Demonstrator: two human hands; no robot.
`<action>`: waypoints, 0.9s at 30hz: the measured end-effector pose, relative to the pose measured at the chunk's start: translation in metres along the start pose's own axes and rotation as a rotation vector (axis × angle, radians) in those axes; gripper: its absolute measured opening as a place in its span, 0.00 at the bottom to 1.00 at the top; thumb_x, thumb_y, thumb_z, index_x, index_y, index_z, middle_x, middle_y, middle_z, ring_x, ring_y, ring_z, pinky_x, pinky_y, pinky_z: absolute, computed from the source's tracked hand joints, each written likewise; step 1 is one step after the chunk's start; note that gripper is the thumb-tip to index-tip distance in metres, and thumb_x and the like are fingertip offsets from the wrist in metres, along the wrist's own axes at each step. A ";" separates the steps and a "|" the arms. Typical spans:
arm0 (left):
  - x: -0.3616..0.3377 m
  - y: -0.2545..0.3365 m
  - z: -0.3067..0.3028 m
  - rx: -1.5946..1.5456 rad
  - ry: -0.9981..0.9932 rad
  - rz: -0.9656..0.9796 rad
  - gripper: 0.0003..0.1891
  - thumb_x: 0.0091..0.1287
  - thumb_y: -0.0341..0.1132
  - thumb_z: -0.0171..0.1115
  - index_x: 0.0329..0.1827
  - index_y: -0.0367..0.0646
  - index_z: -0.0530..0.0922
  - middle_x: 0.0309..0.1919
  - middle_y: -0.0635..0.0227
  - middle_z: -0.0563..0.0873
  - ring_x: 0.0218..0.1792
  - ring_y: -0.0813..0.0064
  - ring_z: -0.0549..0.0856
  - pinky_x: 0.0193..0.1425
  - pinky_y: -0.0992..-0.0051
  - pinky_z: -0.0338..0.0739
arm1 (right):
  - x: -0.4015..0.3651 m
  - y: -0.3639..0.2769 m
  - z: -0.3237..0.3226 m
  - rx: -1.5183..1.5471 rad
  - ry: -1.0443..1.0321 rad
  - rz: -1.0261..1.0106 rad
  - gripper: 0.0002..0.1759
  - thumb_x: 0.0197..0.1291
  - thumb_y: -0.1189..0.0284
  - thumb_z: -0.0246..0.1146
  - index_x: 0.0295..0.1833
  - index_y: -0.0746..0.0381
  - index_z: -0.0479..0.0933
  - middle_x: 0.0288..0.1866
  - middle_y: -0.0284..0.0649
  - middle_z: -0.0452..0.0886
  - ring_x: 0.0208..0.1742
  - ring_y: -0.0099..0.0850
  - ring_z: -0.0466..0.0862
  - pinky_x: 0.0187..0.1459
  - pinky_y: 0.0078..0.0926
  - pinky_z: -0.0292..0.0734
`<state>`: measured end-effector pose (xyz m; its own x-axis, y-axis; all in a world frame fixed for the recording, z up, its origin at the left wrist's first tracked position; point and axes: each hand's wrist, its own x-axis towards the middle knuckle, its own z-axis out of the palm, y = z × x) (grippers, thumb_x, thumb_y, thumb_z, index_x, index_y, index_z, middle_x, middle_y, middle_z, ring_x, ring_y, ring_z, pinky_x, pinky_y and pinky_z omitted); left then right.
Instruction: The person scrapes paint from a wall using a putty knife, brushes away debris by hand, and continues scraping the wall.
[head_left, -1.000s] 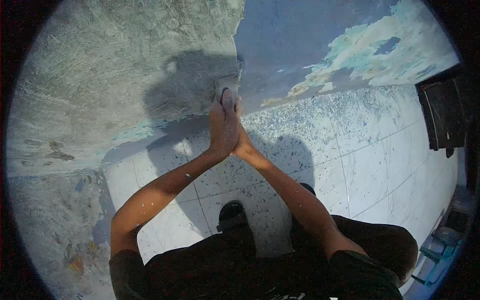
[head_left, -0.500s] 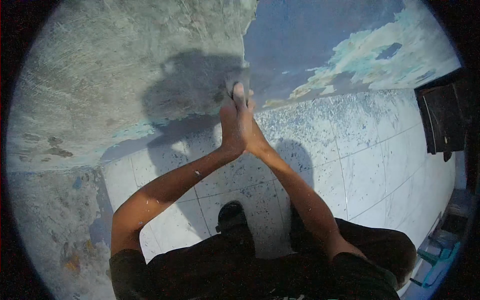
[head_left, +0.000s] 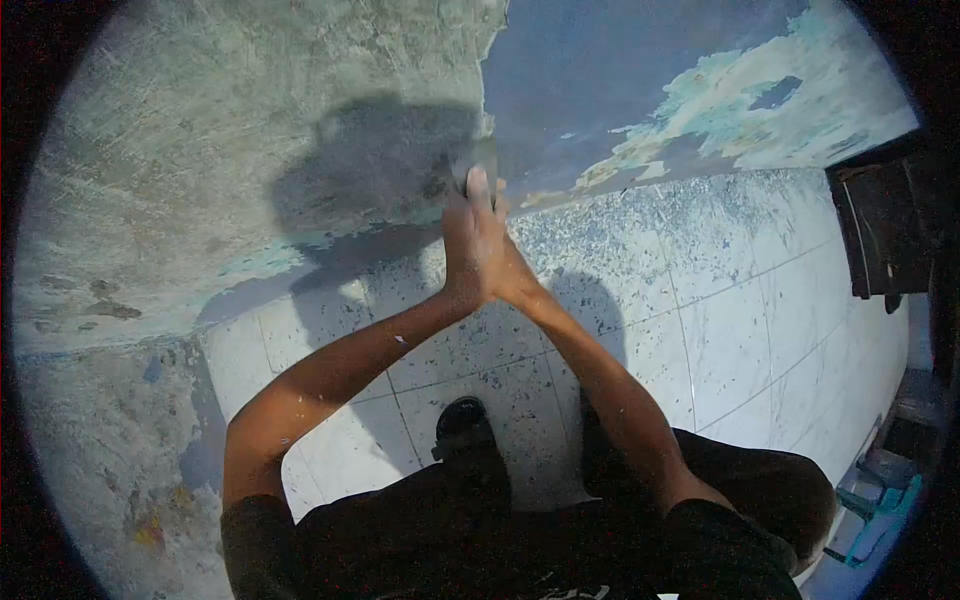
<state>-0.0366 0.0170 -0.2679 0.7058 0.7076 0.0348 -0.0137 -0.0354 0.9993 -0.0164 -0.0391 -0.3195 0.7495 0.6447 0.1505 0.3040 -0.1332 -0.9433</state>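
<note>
My left hand (head_left: 468, 235) and my right hand (head_left: 492, 255) are pressed together low on the wall, both closed round a small scraper (head_left: 483, 158) whose blade lies against the surface. The blade is at the border between bare grey plaster (head_left: 200, 130) and blue paint (head_left: 570, 80). One finger stretches up along the tool. Most of its handle is hidden by the fingers, and shadow covers the plaster beside it.
White floor tiles (head_left: 735, 340) below the wall carry scattered paint flakes. A dark box-like object (head_left: 885, 230) stands at the right, with a teal plastic item (head_left: 875, 510) lower down. A black shoe (head_left: 463, 425) is beneath my arms.
The view has shifted slightly. Both hands keep their hold on the scraper at almost the same spot on the wall.
</note>
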 end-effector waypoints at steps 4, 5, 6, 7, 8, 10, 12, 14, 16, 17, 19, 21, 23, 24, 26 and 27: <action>0.012 0.026 -0.009 0.144 -0.126 0.079 0.26 0.75 0.54 0.47 0.45 0.33 0.74 0.36 0.63 0.80 0.35 0.75 0.77 0.36 0.70 0.73 | 0.008 -0.010 -0.015 0.053 -0.054 0.056 0.22 0.60 0.62 0.63 0.49 0.71 0.75 0.44 0.51 0.83 0.46 0.41 0.83 0.48 0.38 0.77; 0.006 0.033 -0.009 0.230 -0.162 0.139 0.22 0.76 0.48 0.49 0.45 0.32 0.73 0.40 0.61 0.80 0.40 0.72 0.80 0.40 0.68 0.75 | 0.002 -0.008 -0.017 0.065 -0.093 0.109 0.22 0.59 0.62 0.64 0.48 0.71 0.75 0.44 0.51 0.83 0.46 0.41 0.83 0.48 0.38 0.77; 0.004 0.025 -0.008 0.218 -0.150 0.135 0.25 0.76 0.52 0.47 0.45 0.32 0.74 0.37 0.62 0.79 0.37 0.73 0.79 0.39 0.68 0.74 | 0.006 0.002 -0.017 0.019 -0.111 0.072 0.22 0.60 0.62 0.63 0.48 0.72 0.75 0.43 0.51 0.83 0.45 0.41 0.83 0.47 0.38 0.77; 0.007 0.020 -0.006 0.201 -0.129 0.157 0.28 0.77 0.55 0.44 0.44 0.33 0.74 0.34 0.64 0.78 0.34 0.74 0.78 0.37 0.69 0.74 | 0.007 0.001 -0.015 0.021 -0.102 0.085 0.23 0.61 0.61 0.62 0.49 0.72 0.75 0.42 0.51 0.83 0.44 0.41 0.83 0.46 0.38 0.77; 0.006 0.015 -0.006 0.151 -0.110 0.118 0.30 0.76 0.58 0.43 0.44 0.33 0.74 0.31 0.66 0.77 0.31 0.76 0.76 0.34 0.71 0.72 | 0.008 0.002 -0.012 0.022 -0.093 0.098 0.24 0.62 0.59 0.61 0.49 0.72 0.74 0.41 0.51 0.83 0.43 0.41 0.83 0.46 0.39 0.77; -0.001 0.018 -0.006 0.018 -0.067 -0.010 0.34 0.74 0.63 0.41 0.43 0.35 0.75 0.25 0.71 0.72 0.24 0.81 0.72 0.28 0.75 0.67 | 0.009 0.009 0.000 0.041 -0.040 0.148 0.27 0.63 0.56 0.60 0.51 0.72 0.73 0.40 0.51 0.83 0.40 0.42 0.83 0.44 0.39 0.77; -0.003 0.014 -0.008 -0.056 -0.026 -0.083 0.35 0.73 0.66 0.41 0.43 0.35 0.75 0.21 0.74 0.70 0.21 0.84 0.69 0.25 0.77 0.64 | 0.006 0.016 0.004 0.102 -0.081 0.232 0.30 0.64 0.53 0.58 0.54 0.72 0.71 0.40 0.50 0.83 0.39 0.42 0.83 0.43 0.39 0.77; -0.001 0.007 -0.006 -0.047 -0.008 -0.042 0.36 0.72 0.67 0.41 0.43 0.35 0.75 0.22 0.74 0.71 0.21 0.85 0.69 0.25 0.77 0.65 | 0.005 0.001 -0.008 0.134 -0.162 0.237 0.33 0.64 0.50 0.56 0.56 0.72 0.69 0.41 0.49 0.82 0.39 0.41 0.83 0.43 0.38 0.78; 0.002 0.005 -0.008 -0.045 -0.042 -0.004 0.36 0.73 0.66 0.41 0.43 0.34 0.75 0.22 0.74 0.71 0.22 0.85 0.69 0.26 0.78 0.65 | 0.005 0.007 -0.004 0.074 -0.104 0.070 0.34 0.65 0.49 0.55 0.56 0.72 0.69 0.41 0.48 0.82 0.38 0.40 0.83 0.42 0.37 0.78; 0.002 0.003 -0.011 -0.041 -0.058 0.009 0.36 0.73 0.66 0.41 0.43 0.34 0.75 0.22 0.74 0.70 0.22 0.85 0.69 0.26 0.78 0.65 | 0.004 0.010 -0.002 0.082 -0.092 0.079 0.33 0.64 0.49 0.56 0.56 0.71 0.69 0.41 0.47 0.82 0.39 0.40 0.83 0.42 0.37 0.78; 0.003 0.016 -0.005 0.011 -0.037 0.007 0.36 0.73 0.66 0.41 0.43 0.34 0.75 0.22 0.74 0.70 0.22 0.85 0.68 0.26 0.78 0.65 | 0.009 -0.006 -0.010 0.158 -0.118 0.229 0.32 0.64 0.51 0.57 0.57 0.70 0.70 0.42 0.46 0.81 0.41 0.39 0.82 0.43 0.36 0.77; 0.002 0.028 -0.002 0.022 -0.041 -0.030 0.35 0.74 0.64 0.41 0.42 0.33 0.74 0.24 0.72 0.72 0.24 0.82 0.70 0.29 0.76 0.67 | 0.010 -0.014 -0.018 0.193 -0.186 0.311 0.30 0.63 0.53 0.59 0.57 0.69 0.70 0.43 0.47 0.81 0.44 0.39 0.82 0.46 0.36 0.77; 0.001 0.034 -0.003 -0.021 -0.057 -0.093 0.33 0.76 0.60 0.41 0.38 0.32 0.73 0.27 0.66 0.76 0.28 0.78 0.73 0.35 0.72 0.70 | 0.008 -0.009 -0.020 0.116 -0.232 0.190 0.28 0.62 0.56 0.61 0.57 0.68 0.71 0.45 0.47 0.81 0.47 0.39 0.81 0.48 0.37 0.77; 0.000 0.029 -0.003 -0.033 -0.052 -0.094 0.32 0.76 0.60 0.41 0.38 0.32 0.74 0.27 0.66 0.75 0.28 0.78 0.73 0.35 0.72 0.70 | 0.008 -0.007 -0.020 0.074 -0.242 0.130 0.27 0.62 0.57 0.62 0.57 0.68 0.71 0.46 0.48 0.81 0.48 0.39 0.81 0.49 0.37 0.76; 0.001 0.021 -0.003 -0.051 -0.047 -0.087 0.32 0.76 0.59 0.41 0.38 0.32 0.74 0.26 0.67 0.75 0.28 0.79 0.73 0.35 0.73 0.70 | 0.007 -0.004 -0.015 0.059 -0.170 0.077 0.26 0.61 0.60 0.63 0.56 0.68 0.71 0.47 0.48 0.81 0.49 0.39 0.80 0.51 0.37 0.76; 0.003 0.025 -0.003 -0.044 -0.057 -0.091 0.32 0.76 0.59 0.41 0.38 0.32 0.74 0.26 0.67 0.75 0.28 0.79 0.73 0.35 0.73 0.70 | 0.010 -0.007 -0.013 0.089 -0.113 0.071 0.25 0.60 0.61 0.64 0.55 0.68 0.72 0.47 0.48 0.81 0.50 0.39 0.80 0.51 0.37 0.76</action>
<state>-0.0367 0.0208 -0.2427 0.7446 0.6651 -0.0557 0.0217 0.0593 0.9980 -0.0032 -0.0421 -0.3079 0.6950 0.7170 0.0530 0.1954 -0.1174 -0.9737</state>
